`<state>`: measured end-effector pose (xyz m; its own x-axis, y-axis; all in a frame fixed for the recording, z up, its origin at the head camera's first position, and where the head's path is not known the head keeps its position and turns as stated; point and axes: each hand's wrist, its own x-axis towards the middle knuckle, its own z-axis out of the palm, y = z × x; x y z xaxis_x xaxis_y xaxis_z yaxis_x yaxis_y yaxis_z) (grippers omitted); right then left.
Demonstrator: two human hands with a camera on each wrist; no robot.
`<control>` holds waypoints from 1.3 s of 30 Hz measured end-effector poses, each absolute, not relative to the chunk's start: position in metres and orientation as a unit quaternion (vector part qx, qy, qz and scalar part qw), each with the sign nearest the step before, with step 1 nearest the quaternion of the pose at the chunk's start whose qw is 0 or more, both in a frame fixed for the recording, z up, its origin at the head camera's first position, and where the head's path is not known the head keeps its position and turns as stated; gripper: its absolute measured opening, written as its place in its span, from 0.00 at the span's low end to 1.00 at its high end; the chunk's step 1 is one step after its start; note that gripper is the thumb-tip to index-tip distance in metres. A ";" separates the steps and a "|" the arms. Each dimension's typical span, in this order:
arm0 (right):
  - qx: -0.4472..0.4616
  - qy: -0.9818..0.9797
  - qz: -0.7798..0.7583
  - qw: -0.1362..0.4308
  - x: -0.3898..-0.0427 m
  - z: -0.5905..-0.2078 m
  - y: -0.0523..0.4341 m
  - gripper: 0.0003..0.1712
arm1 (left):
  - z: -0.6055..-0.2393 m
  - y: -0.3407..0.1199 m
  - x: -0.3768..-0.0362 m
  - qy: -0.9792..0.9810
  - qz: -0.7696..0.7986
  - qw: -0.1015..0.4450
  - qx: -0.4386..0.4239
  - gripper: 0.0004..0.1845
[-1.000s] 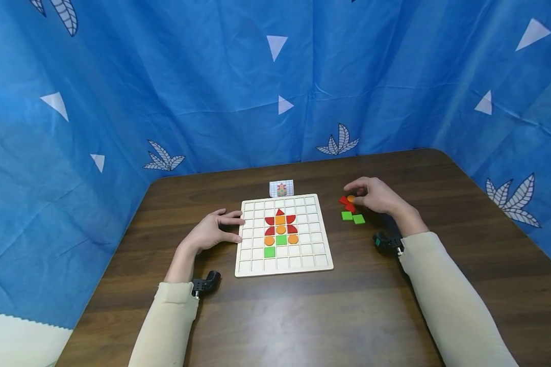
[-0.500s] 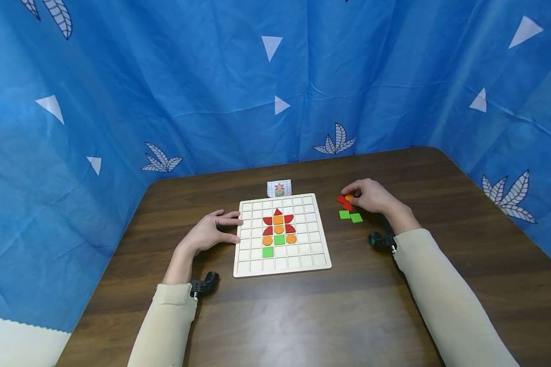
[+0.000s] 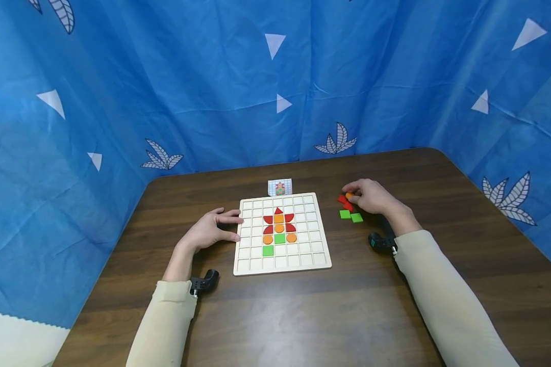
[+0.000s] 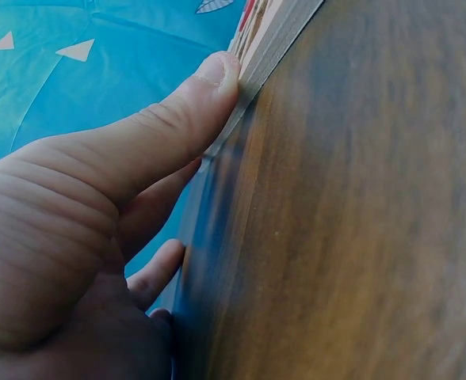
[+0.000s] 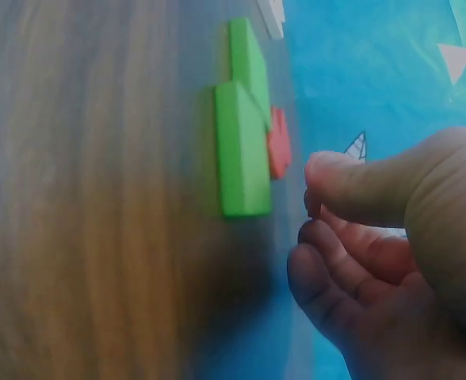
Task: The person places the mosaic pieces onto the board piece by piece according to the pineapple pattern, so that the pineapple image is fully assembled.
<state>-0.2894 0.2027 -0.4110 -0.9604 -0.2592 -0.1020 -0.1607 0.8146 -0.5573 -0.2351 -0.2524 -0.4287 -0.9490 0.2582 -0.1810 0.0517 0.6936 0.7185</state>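
Toward the right side of the brown table [image 3: 280, 316], a bit past the board, the right hand [image 3: 372, 196] has an orange disc [image 3: 349, 195] pinched between thumb and index finger. It's round, so there's no long axis to speak of, and the fingers cover enough of it that I can't tell which way it's tilted. The right wrist view mostly hides it too. Some red pieces [image 3: 347, 206] lie just under those fingertips, and a pair of green tiles [image 3: 345, 214] sits flat and side by side, closer to the person. Meanwhile the left hand [image 3: 206, 232] has its thumb and fingers spread apart, tips touching the left edge of the white gridded board [image 3: 305, 248]. That board is pretty much square and lies flat, with its near edge slanting so the right end sits slightly farther away. The pattern on it runs long from near to far: a red triangle [image 3: 278, 210] tops the far end, tip pointing away from the person, then an orange square [image 3: 278, 218], curved red wings [image 3: 290, 218] on both sides, orange rounds [image 3: 291, 237] and green squares [image 3: 279, 238] lower down. Just beyond the board's far edge is a small printed card [image 3: 279, 187], with a blue curtain [image 3: 211, 61] behind the table.
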 end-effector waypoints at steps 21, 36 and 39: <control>-0.252 0.930 -0.257 0.071 -0.245 -0.380 0.119 0.18 | -0.429 -0.253 -0.236 0.911 0.381 0.132 0.084 0.26; -0.398 0.879 -0.240 0.106 -0.209 -0.387 0.067 0.14 | -0.430 -0.253 -0.235 0.910 0.382 0.132 0.088 0.26; -0.417 0.870 -0.238 0.110 -0.204 -0.389 0.059 0.12 | -0.430 -0.253 -0.236 0.910 0.383 0.131 0.091 0.26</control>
<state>-0.2043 0.0591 -0.3888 -0.6280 -0.7782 0.0068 -0.6736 0.5392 -0.5054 -0.2362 -0.2533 -0.4297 -0.9493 0.2658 -0.1679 0.0654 0.6894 0.7214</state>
